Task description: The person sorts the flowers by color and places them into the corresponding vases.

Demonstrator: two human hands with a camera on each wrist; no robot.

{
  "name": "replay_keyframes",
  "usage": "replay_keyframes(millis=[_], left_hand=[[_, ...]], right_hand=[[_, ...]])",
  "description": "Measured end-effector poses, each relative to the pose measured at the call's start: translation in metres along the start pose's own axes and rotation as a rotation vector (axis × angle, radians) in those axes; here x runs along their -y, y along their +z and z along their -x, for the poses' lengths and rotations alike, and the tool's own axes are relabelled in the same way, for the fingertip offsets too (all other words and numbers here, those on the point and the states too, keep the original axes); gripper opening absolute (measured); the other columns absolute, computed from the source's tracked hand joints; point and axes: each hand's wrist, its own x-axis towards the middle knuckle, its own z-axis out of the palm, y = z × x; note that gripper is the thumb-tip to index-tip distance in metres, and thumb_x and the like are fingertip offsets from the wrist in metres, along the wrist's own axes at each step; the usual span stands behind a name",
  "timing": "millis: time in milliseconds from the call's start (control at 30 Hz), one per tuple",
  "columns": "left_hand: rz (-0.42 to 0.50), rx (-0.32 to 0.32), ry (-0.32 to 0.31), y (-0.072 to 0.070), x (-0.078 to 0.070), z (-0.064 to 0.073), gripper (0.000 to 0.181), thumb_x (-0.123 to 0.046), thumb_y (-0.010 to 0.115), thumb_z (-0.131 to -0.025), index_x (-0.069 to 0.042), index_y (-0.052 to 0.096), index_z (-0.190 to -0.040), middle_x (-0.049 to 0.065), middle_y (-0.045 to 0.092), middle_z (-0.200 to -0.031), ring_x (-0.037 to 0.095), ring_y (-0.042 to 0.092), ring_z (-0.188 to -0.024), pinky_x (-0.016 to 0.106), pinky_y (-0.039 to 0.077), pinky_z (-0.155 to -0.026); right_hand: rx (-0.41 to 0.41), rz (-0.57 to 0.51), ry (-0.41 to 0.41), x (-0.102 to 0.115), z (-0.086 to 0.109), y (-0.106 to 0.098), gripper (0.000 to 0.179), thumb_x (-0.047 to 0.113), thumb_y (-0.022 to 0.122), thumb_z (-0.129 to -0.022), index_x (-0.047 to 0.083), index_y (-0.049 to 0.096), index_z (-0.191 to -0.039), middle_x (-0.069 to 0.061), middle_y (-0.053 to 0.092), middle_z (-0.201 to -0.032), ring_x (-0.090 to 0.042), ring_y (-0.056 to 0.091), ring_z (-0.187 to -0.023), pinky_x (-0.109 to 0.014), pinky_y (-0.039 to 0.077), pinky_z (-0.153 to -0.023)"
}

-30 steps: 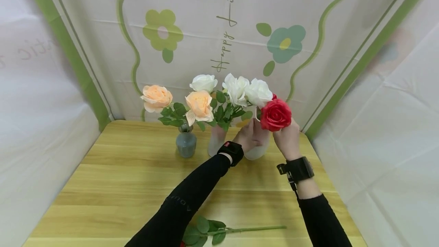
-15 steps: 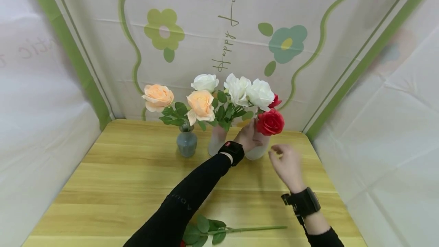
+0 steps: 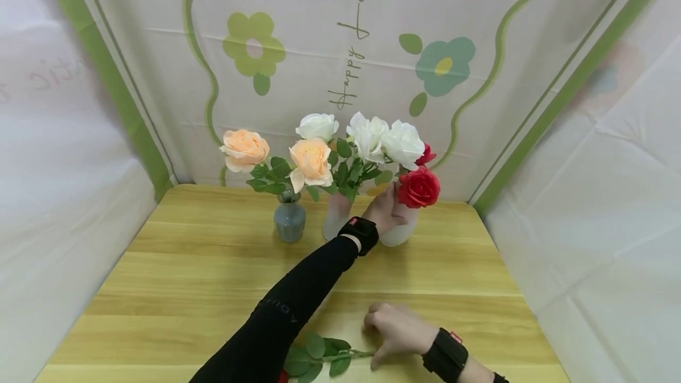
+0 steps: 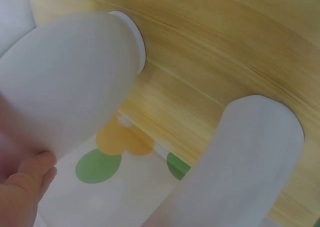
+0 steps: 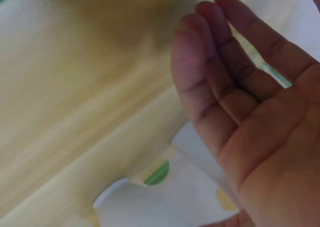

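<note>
My left hand (image 3: 384, 211) grips the neck of a white vase (image 3: 396, 236) at the back right of the table. Two red roses (image 3: 420, 188) stand in that vase, the rear one half hidden behind a white bloom. In the left wrist view my fingertips (image 4: 42, 169) press the side of the vase. Near the front, my right hand (image 3: 400, 330) is over the bare stem end of a rose (image 3: 340, 359) lying on the wood, its fingers loosely bent. The right wrist view shows the palm holding nothing. The lying rose's red bloom is mostly hidden by my left sleeve.
Left of the held vase stands another white vase (image 3: 334, 223) with white roses (image 3: 367, 138). A small blue-grey vase (image 3: 289, 221) holds peach roses (image 3: 245, 149). Printed cloth walls (image 3: 319, 28) enclose the wooden table (image 3: 213, 288) at the back and sides.
My right hand has let go of the red rose, which now sits lower in the vase, and has come forward to the lying stem. The left hand stays on the vase.
</note>
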Motion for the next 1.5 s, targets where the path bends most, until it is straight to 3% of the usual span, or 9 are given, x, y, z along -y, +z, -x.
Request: replay_keyframes(millis=[133, 333, 433, 567, 633, 767, 1000, 1267, 1500], left_hand=[[-0.002, -0.001, 0.009, 0.0, 0.001, 0.0, 0.089, -0.018, 0.084, -0.082, -0.003, 0.025, -0.147, 0.012, 0.044, -0.146, 0.02, 0.042, -0.134, 0.025, 0.037, -0.11], [-0.002, -0.002, 0.01, -0.002, 0.002, 0.001, 0.09, -0.017, 0.083, -0.082, -0.004, 0.024, -0.148, 0.012, 0.044, -0.146, 0.02, 0.042, -0.134, 0.026, 0.037, -0.11], [0.005, -0.001, 0.008, -0.002, 0.003, 0.001, 0.091, -0.017, 0.083, -0.082, -0.003, 0.023, -0.148, 0.012, 0.043, -0.146, 0.021, 0.042, -0.135, 0.027, 0.037, -0.111], [0.008, 0.01, -0.011, -0.002, 0.002, 0.0, 0.09, -0.018, 0.083, -0.082, -0.004, 0.023, -0.148, 0.011, 0.043, -0.147, 0.02, 0.041, -0.135, 0.027, 0.036, -0.111], [0.014, 0.014, -0.019, -0.003, 0.002, -0.001, 0.089, -0.018, 0.083, -0.082, -0.005, 0.024, -0.147, 0.01, 0.043, -0.146, 0.02, 0.041, -0.135, 0.027, 0.036, -0.111], [0.024, 0.018, -0.024, -0.003, 0.002, -0.001, 0.087, -0.017, 0.083, -0.082, -0.005, 0.026, -0.146, 0.009, 0.043, -0.146, 0.019, 0.041, -0.135, 0.025, 0.036, -0.111], [0.017, 0.002, -0.02, -0.001, 0.003, -0.001, 0.09, -0.016, 0.084, -0.082, -0.005, 0.024, -0.148, 0.011, 0.043, -0.147, 0.02, 0.041, -0.135, 0.027, 0.036, -0.111], [0.017, -0.012, -0.025, -0.002, 0.001, -0.002, 0.093, -0.015, 0.085, -0.081, -0.006, 0.022, -0.15, 0.011, 0.044, -0.147, 0.021, 0.043, -0.134, 0.029, 0.038, -0.111], [0.018, 0.012, -0.016, -0.004, -0.003, -0.001, 0.089, -0.017, 0.084, -0.083, -0.004, 0.024, -0.148, 0.014, 0.045, -0.145, 0.023, 0.043, -0.133, 0.03, 0.039, -0.11]], right_hand=[[-0.022, 0.087, -0.05, 0.005, -0.004, 0.006, 0.032, 0.021, 0.089, -0.061, 0.023, 0.059, -0.072, 0.016, 0.039, -0.071, 0.001, 0.034, -0.058, -0.013, 0.028, -0.045], [-0.093, 0.117, -0.136, 0.007, -0.009, 0.007, 0.045, -0.012, 0.063, -0.056, 0.022, 0.034, -0.058, 0.013, 0.029, -0.065, -0.001, 0.02, -0.056, -0.015, 0.012, -0.044], [-0.126, 0.187, -0.138, 0.008, -0.007, 0.004, 0.044, -0.016, 0.061, -0.057, 0.023, 0.04, -0.056, 0.013, 0.036, -0.063, 0.0, 0.023, -0.055, -0.014, 0.016, -0.043], [-0.224, 0.402, -0.055, 0.013, -0.001, -0.003, 0.04, -0.019, 0.06, -0.062, 0.019, 0.056, -0.055, 0.007, 0.047, -0.062, -0.002, 0.033, -0.05, -0.015, 0.026, -0.04], [-0.291, 0.537, -0.01, 0.016, 0.003, -0.01, 0.035, -0.014, 0.071, -0.069, 0.017, 0.062, -0.056, 0.004, 0.049, -0.062, -0.006, 0.039, -0.05, -0.017, 0.032, -0.039], [-0.388, 0.658, 0.011, 0.015, 0.014, -0.023, 0.037, -0.003, 0.081, -0.072, 0.018, 0.059, -0.052, 0.002, 0.046, -0.062, -0.01, 0.042, -0.053, -0.018, 0.034, -0.041], [-0.487, 0.651, -0.024, 0.009, 0.039, -0.053, 0.032, -0.014, 0.069, -0.074, 0.013, 0.057, -0.061, 0.0, 0.04, -0.065, -0.011, 0.033, -0.054, -0.019, 0.023, -0.043], [-0.706, 0.626, -0.109, 0.008, 0.07, -0.098, 0.038, -0.005, 0.033, -0.088, -0.001, 0.07, -0.077, -0.008, 0.058, -0.077, -0.023, 0.056, -0.066, -0.029, 0.052, -0.042], [-0.968, 0.526, -0.16, 0.008, 0.086, -0.131, 0.043, 0.012, 0.039, -0.105, -0.006, 0.073, -0.086, -0.015, 0.063, -0.086, -0.031, 0.062, -0.073, -0.039, 0.057, -0.058]])
